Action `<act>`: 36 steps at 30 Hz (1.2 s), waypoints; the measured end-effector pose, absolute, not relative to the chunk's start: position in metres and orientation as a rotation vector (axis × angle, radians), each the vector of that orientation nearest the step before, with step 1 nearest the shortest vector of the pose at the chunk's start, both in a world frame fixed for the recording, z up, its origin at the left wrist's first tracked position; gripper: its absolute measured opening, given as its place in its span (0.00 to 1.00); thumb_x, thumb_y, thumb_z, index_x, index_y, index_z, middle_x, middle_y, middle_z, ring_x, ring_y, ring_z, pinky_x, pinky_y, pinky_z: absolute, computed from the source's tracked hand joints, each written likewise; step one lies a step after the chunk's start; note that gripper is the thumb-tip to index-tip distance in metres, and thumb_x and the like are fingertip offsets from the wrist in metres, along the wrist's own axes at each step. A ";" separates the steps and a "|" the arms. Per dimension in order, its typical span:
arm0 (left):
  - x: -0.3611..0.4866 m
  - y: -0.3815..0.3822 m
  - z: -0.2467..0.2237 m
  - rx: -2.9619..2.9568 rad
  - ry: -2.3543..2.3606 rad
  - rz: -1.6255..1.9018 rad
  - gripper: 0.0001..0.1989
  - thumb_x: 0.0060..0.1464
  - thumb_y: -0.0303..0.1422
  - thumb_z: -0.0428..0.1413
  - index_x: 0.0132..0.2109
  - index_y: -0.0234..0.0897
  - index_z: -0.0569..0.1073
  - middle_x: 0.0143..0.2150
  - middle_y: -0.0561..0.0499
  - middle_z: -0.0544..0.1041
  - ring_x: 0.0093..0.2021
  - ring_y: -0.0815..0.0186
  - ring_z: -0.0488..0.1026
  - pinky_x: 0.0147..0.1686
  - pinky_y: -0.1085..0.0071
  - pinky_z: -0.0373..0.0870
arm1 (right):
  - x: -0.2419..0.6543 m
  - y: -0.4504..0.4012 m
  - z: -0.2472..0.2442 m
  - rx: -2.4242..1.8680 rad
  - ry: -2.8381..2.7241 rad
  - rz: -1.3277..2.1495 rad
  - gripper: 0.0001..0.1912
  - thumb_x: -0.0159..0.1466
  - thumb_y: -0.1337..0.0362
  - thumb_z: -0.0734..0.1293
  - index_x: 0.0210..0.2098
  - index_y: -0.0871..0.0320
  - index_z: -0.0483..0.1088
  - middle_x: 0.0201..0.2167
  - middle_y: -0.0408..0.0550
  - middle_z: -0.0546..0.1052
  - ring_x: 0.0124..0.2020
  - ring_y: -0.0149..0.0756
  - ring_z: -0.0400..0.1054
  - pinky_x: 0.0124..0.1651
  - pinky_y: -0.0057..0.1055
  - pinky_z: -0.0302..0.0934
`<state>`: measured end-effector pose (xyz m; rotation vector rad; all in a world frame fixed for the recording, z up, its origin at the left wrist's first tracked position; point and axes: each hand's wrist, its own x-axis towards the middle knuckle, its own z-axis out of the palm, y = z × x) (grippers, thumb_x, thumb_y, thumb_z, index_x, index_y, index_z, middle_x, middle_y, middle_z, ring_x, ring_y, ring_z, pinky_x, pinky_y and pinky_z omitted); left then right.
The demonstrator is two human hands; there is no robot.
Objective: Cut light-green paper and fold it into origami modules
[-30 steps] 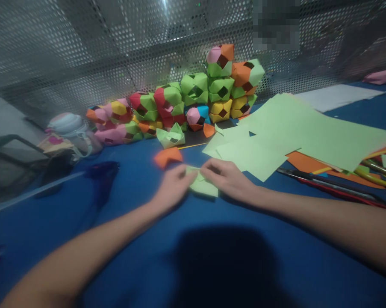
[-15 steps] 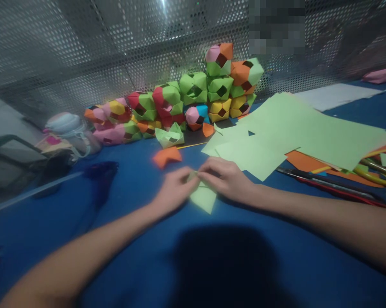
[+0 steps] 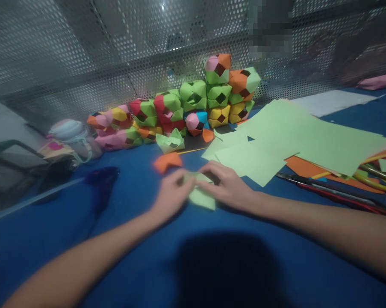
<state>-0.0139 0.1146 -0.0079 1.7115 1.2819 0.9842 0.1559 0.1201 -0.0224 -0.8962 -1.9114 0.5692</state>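
Note:
Between my two hands is a small folded piece of pale green paper [image 3: 203,200], low over the blue table. My left hand [image 3: 174,191] pinches its left side with thumb and fingers. From the right, my right hand [image 3: 223,184] has its thumb and curled fingers closed on the same paper, the thumbs almost meeting. A folded orange paper piece [image 3: 167,162] lies just beyond my left hand. Behind it sits a pale green folded paper unit [image 3: 170,141]. The details of the fold under my fingers are partly hidden and blurred.
Colourful folded paper blocks [image 3: 193,96] stand stacked along a perforated metal panel [image 3: 141,47]. Pale green sheets [image 3: 308,132] spread to the right, near a pen-like cutter [image 3: 308,183] and yellow-handled scissors [image 3: 372,177]. A purple glue gun [image 3: 101,182] and a lidded cup [image 3: 72,134] are at left.
The pale green paper has turned slightly and its lower tip has shifted under my fingers. Both hands stay closed on it. The whole view has tilted up a little.

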 end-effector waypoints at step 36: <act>-0.016 0.124 -0.013 1.593 1.395 1.013 0.04 0.43 0.31 0.55 0.28 0.35 0.68 0.26 0.56 0.68 0.29 0.70 0.64 0.31 0.73 0.61 | 0.160 0.123 -0.014 -0.990 -1.755 0.848 0.13 0.64 0.61 0.60 0.31 0.58 0.74 0.31 0.46 0.75 0.34 0.33 0.68 0.38 0.30 0.62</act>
